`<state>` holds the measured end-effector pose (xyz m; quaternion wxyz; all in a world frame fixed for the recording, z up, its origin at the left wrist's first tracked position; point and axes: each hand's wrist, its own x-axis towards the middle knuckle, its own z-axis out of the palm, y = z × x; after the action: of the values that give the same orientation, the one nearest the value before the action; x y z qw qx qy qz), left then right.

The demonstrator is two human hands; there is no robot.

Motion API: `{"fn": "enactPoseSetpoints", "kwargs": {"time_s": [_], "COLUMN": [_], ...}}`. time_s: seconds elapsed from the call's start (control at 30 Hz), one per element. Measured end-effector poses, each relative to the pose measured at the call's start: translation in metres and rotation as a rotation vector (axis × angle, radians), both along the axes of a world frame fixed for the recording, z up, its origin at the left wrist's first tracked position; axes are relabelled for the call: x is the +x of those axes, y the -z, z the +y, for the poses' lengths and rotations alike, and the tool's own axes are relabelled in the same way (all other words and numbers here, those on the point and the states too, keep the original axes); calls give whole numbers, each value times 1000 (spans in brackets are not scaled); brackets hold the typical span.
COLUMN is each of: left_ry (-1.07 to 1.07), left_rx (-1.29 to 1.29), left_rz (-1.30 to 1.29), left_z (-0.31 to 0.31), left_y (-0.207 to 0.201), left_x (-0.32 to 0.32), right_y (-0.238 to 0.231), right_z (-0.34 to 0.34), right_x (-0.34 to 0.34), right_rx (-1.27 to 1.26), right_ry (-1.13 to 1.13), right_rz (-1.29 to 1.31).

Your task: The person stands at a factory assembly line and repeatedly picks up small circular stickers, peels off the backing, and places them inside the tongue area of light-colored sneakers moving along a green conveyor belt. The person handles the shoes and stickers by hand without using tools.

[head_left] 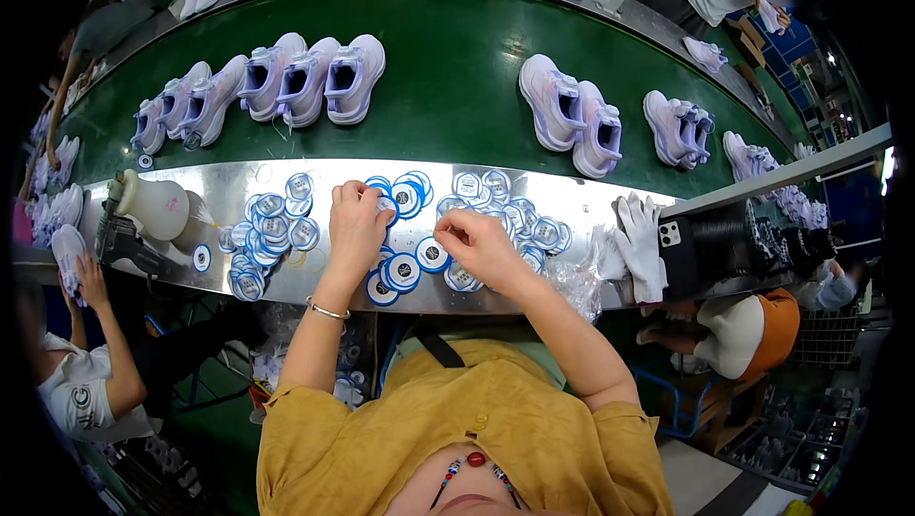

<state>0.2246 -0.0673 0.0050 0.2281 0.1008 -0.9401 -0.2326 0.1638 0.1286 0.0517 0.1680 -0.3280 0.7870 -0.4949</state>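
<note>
My left hand is closed in a pinch at the edge of a round blue-and-white tag. Across from it, my right hand pinches with its fingertips just above another round tag; what it holds, if anything, is too small to make out. Between and below the hands lie several loose blue-rimmed tags. More tags overlap beyond my left hand. One pile of round tags in clear wrapping lies to the left, and a similar pile spreads beyond and right of my right hand.
Pale lilac sneakers stand on the green belt beyond the metal bench edge. At left are a white round container and a dark tool. White gloves and a phone lie right. Co-workers sit nearby.
</note>
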Motion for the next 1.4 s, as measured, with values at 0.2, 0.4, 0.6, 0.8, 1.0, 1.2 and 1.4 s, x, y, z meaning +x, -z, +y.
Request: {"fn": "enactPoseSetpoints", "kwargs": {"time_s": [0.2, 0.4, 0.6, 0.8, 1.0, 1.2, 1.4], "left_ry": [-27, -40, 17, 21, 85, 149, 228], "left_rx": [358, 761, 460, 847, 947, 1211, 1120], "left_rz": [-82, -172, 97, 14, 54, 107, 58], "left_z": [-4, -11, -13, -5, 11, 16, 38], "left_y": [5, 0, 13, -3, -25, -23, -24], "left_x": [0, 4, 6, 11, 15, 7, -15], "right_y": [1, 8, 7, 8, 12, 6, 12], "right_z": [-6, -23, -35, -50, -56, -43, -19], "right_x": [-2, 0, 0, 4, 3, -3, -11], "right_rx": [57, 60, 59, -21, -23, -168, -191], "right_ry": [83, 124, 110, 162, 174, 118, 159], "right_rz": [-48, 16, 117, 266, 371, 406, 375]}}
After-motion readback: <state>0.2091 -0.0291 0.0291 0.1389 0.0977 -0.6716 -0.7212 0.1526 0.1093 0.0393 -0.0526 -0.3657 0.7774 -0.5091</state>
